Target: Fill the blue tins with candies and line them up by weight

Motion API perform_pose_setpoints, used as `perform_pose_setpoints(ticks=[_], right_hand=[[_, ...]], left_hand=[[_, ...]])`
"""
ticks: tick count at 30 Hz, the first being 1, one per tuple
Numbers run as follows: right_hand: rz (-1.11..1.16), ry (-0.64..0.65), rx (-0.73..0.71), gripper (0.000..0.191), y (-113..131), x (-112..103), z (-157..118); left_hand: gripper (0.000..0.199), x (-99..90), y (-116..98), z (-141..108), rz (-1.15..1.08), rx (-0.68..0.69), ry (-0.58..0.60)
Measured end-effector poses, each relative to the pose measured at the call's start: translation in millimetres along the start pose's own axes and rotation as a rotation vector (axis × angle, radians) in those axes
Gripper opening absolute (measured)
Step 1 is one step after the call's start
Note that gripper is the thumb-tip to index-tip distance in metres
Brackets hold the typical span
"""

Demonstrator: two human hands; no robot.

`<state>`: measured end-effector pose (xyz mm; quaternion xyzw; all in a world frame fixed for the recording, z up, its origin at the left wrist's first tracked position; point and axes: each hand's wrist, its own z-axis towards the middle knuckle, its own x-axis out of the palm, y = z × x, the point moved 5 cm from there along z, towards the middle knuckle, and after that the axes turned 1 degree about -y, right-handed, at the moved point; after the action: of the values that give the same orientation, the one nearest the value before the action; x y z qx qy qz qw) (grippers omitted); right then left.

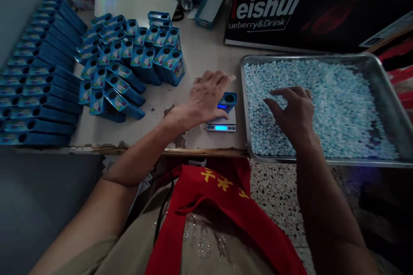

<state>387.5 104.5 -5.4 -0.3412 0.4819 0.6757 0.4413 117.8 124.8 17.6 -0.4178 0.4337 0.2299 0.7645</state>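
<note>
Chipped tabletop [206,53] bears a tray [245,107] of rounded, pale-blue pellets [338,103] beneath the right hand [297,114], fingers [285,91] apart.

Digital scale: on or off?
On: the digital scale's display glows bright blue at its front edge, beside the tray. The reading itself is too blurred to tell.

Ok so: one digital scale [221,128], one metal tray [245,107], one black carton [309,32], dozens of small blue boxes [175,68], pale-blue pellets [338,99] way past counting.

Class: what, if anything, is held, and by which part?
The right hand shows nothing between its parted fingertips; whether the left hand grips the box on the scale cannot be told.
</note>
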Motion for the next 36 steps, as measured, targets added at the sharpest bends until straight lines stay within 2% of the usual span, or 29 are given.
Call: perform_pose_setpoints(ticks=[3, 5, 6, 8, 10, 13, 14, 16, 18, 20, 22, 24, 26, 28, 32, 34, 36], right_hand=[[0.123, -0.027, -0.023, 0.023, 16.2, -3.9, 3.4], [0.221, 0.021, -0.071, 0.022, 32.4, -0.3, 8.9], [0.270, 0.055, -0.091, 0.020, 41.3, 3.1, 12.1], [0.371, 0.134, -0.126, 0.016, 61.4, 13.3, 18.6], [0.464, 0.227, -0.184, 0.012, 88.2, 27.6, 23.5], [0.528, 0.335, -0.362, 0.019, 147.1, 52.7, 25.9], [0.526, 0.360, -0.436, 0.024, 170.9, 61.6, 25.6], [0.517, 0.402, -0.584, 0.029, 222.1, 78.7, 24.5], [0.519, 0.444, -0.705, 0.031, 273.4, 93.1, 24.0], [0.508, 0.471, -0.783, 0.030, 319.3, 102.3, 25.3], [0.416, 0.507, -0.839, 0.031, 356.5, 107.5, 27.7], [0.250, 0.591, -0.911, 0.033, 383.7, 110.7, 29.9], [0.073, 0.694, -0.963, 0.036, 399.2, 112.4, 33.7], [-0.047, 0.747, -0.979, 0.044, 405.9, 111.6, 40.3], [-0.155, 0.747, -1.026, 0.067, 410.2, 111.4, 48.8], [-0.188, 0.754, -1.077, 0.067, 413.1, 115.0, 48.1], [-0.196, 0.732, -1.123, 0.058, 419.2, 118.5, 47.9]], left_hand=[[0.053, 10.6, -9.0, -1.9, 0.001, 0.006, 0.218], [0.042, -4.3, -6.9, -7.1, -0.010, -0.033, 0.231], [0.042, -21.0, -0.4, -10.5, -0.002, -0.068, 0.184], [0.049, -72.0, 24.7, -22.0, 0.060, -0.149, 0.037], [0.059, -139.6, 63.3, -41.1, 0.167, -0.227, -0.107], [0.062, -243.9, 138.6, -79.0, 0.381, -0.385, -0.265], [0.064, -271.6, 167.2, -91.6, 0.436, -0.467, -0.272], [0.061, -312.4, 222.1, -113.1, 0.467, -0.580, -0.277], [0.065, -333.4, 275.1, -131.7, 0.414, -0.730, -0.250], [0.067, -341.5, 316.9, -144.7, 0.319, -0.784, -0.263], [0.068, -342.2, 348.0, -152.7, 0.256, -0.768, -0.275], [0.065, -337.4, 371.7, -157.4, 0.233, -0.736, -0.216], [0.057, -329.1, 389.7, -160.7, 0.220, -0.695, -0.106], [0.049, -320.6, 402.6, -164.6, 0.210, -0.643, -0.018], [0.045, -300.9, 415.9, -179.9, 0.169, -0.592, 0.092], [0.040, -289.5, 414.4, -189.4, 0.158, -0.564, 0.095], [0.037, -276.7, 409.0, -198.1, 0.174, -0.553, 0.067]])
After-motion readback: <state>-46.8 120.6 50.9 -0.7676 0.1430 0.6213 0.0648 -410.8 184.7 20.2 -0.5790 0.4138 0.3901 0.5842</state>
